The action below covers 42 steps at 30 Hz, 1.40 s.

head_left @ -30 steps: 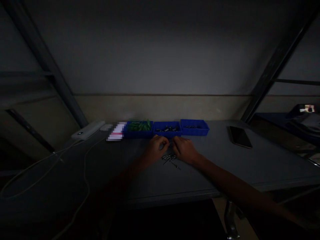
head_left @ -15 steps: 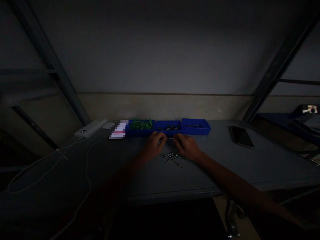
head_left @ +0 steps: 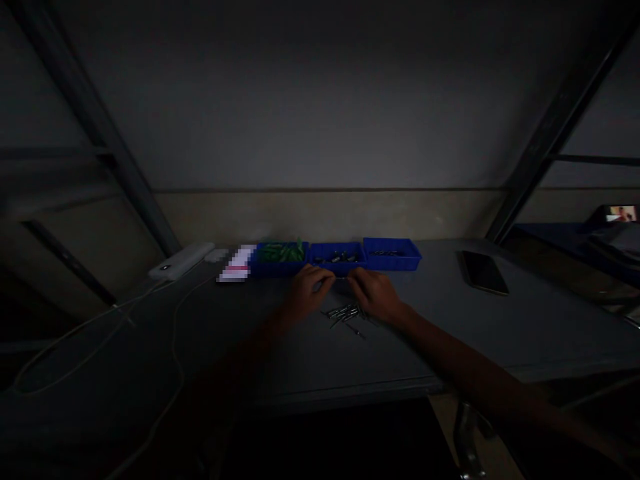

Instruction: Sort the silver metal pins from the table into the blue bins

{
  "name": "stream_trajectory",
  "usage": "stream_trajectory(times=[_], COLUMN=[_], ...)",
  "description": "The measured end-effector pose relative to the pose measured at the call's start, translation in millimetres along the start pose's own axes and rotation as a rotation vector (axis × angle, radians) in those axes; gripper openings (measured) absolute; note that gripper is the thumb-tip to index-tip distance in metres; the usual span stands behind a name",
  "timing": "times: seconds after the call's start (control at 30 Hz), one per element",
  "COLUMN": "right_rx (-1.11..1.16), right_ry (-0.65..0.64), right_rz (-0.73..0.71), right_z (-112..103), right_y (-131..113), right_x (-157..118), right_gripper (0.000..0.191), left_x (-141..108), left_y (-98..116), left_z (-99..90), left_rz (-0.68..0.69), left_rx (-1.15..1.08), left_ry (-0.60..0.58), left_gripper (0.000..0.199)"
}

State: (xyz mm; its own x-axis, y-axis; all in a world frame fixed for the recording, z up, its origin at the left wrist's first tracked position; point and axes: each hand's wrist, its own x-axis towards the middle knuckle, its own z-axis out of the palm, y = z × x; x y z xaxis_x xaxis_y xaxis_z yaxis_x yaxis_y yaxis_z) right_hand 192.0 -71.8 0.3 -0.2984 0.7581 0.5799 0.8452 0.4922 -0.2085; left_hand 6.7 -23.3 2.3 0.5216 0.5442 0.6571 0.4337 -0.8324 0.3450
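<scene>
My left hand [head_left: 309, 292] and my right hand [head_left: 375, 293] face each other just in front of the blue bins, fingertips pinched. A thin metal rod [head_left: 341, 278] spans the small gap between them, one end in each hand; its exact kind is too dark to make out. Below the hands on the table lies a loose pile of slim metal pieces [head_left: 343, 313], with one piece [head_left: 356, 331] a little apart. The middle blue bin [head_left: 334, 268] holds small metal parts, the right blue bin [head_left: 400, 263] thin dark pieces, and the left blue bin [head_left: 280, 269] green pieces.
On the grey table [head_left: 440, 340], a dark phone [head_left: 483, 272] lies at right. A lit, blurred-out screen [head_left: 236, 265] and a white power bank [head_left: 183, 261] with white cables [head_left: 176, 333] are at left. Metal posts [head_left: 545, 143] flank the table, with a wall behind.
Both hands stay nearly in place around the metal rod, with only slight finger movement. The pile and the bins look the same; the view has shifted slightly.
</scene>
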Motion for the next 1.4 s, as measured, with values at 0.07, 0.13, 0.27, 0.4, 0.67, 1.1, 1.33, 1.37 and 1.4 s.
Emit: stream_trajectory(times=[0.07, 0.13, 0.27, 0.4, 0.67, 1.1, 1.33, 1.37, 1.4], right_rx=[0.011, 0.011, 0.032, 0.051, 0.039, 0.047, 0.099, 0.115, 0.132], right_ry=[0.003, 0.009, 0.027, 0.038, 0.147, 0.161, 0.135, 0.125, 0.12], right_rz=[-0.029, -0.052, -0.08, -0.08, -0.133, -0.161, -0.085, -0.077, -0.073], right_z=[-1.0, -1.4, -0.9, -1.5, -1.3, -5.0, -8.2, -8.1, -7.7], right_y=[0.0, 0.5, 2.0, 0.9, 1.3, 0.5, -0.6, -0.5, -0.4], right_x=[-0.4, -0.6, -0.1, 0.5, 0.5, 0.5, 1.2, 1.0, 0.6], right_gripper=[0.017, 0.017, 0.018, 0.021, 0.019, 0.02, 0.022, 0.021, 0.02], left_x=[0.3, -0.1, -1.6, -1.7, -2.8, -2.7, -3.6, -3.6, -3.7], left_y=[-1.7, -3.3, -4.4, -1.4, 0.1, 1.5, 0.7, 0.6, 0.5], left_z=[0.6, 2.3, 4.7, 2.8, 3.5, 1.8, 4.3, 4.1, 3.7], left_rz=[0.021, 0.032, -0.008, -0.031, -0.081, -0.1, -0.081, -0.073, -0.07], left_rx=[0.005, 0.003, -0.023, -0.027, -0.045, -0.063, -0.073, -0.062, -0.052], left_ry=[0.006, 0.011, 0.066, 0.078, 0.062, -0.001, 0.045, 0.039, 0.033], left_gripper=[0.02, 0.02, 0.012, 0.008, 0.012, 0.024, 0.011, 0.012, 0.013])
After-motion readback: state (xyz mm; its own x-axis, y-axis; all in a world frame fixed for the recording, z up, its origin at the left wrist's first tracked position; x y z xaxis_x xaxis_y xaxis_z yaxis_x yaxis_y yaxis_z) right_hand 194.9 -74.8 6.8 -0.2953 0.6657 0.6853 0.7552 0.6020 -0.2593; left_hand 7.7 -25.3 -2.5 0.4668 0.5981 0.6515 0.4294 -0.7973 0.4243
